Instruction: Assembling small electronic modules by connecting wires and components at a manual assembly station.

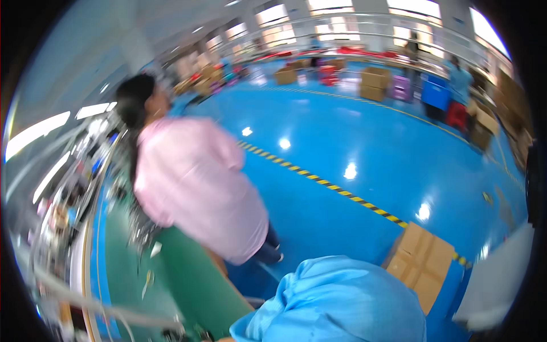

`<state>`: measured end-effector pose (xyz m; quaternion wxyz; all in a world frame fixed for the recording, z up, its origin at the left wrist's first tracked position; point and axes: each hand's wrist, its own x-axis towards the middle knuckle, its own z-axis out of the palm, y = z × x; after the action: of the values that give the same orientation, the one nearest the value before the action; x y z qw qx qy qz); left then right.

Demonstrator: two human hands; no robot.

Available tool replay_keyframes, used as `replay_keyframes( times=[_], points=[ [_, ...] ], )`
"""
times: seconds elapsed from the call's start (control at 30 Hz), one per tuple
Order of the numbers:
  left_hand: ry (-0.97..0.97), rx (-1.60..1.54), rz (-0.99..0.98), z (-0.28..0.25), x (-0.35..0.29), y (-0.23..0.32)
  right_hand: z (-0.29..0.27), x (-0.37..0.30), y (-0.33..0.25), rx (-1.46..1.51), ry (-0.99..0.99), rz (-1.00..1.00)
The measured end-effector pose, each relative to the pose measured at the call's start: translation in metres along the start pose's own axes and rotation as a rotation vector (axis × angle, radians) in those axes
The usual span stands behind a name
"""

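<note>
A bent blue sleeve [342, 302], which looks like my right arm, fills the bottom middle. Its cuff points left toward the green work mat [188, 279]. Only a sliver of my right hand [226, 340] shows past the cuff at the lower edge; its fingers and anything in them are hidden. Small dark parts [199, 332] lie on the mat beside it, too blurred to name. My left hand is out of the picture.
A person in a pink smock [194, 176] stands at the bench's right side. Near my right are a taped cardboard box [421, 259] and a grey panel [496, 279]. Yellow-black tape [330, 185] crosses the blue floor. Boxes [374, 84], a blue bin [436, 91] and other people are farther off.
</note>
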<state>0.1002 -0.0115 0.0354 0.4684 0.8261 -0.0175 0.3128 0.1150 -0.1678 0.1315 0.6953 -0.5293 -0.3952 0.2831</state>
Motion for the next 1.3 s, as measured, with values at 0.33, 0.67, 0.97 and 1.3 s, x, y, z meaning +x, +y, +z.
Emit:
replay_keyframes(
  times=[0.33,0.67,0.97,1.3],
  points=[
    [0.534,-0.076,-0.146,-0.078,-0.003,0.092,-0.001,0.093,0.035,0.130,-0.139,-0.107],
    [0.911,0.115,-0.485,-0.105,-0.031,0.139,0.053,0.120,0.034,-0.034,-0.402,-0.465],
    [1.003,0.698,-0.016,-0.119,-0.025,0.113,0.068,0.120,0.019,-0.072,-0.378,-0.592],
    [1.023,0.267,-0.194,-0.114,-0.050,0.078,0.045,0.129,0.042,0.114,-0.734,-0.736]
  ],
)
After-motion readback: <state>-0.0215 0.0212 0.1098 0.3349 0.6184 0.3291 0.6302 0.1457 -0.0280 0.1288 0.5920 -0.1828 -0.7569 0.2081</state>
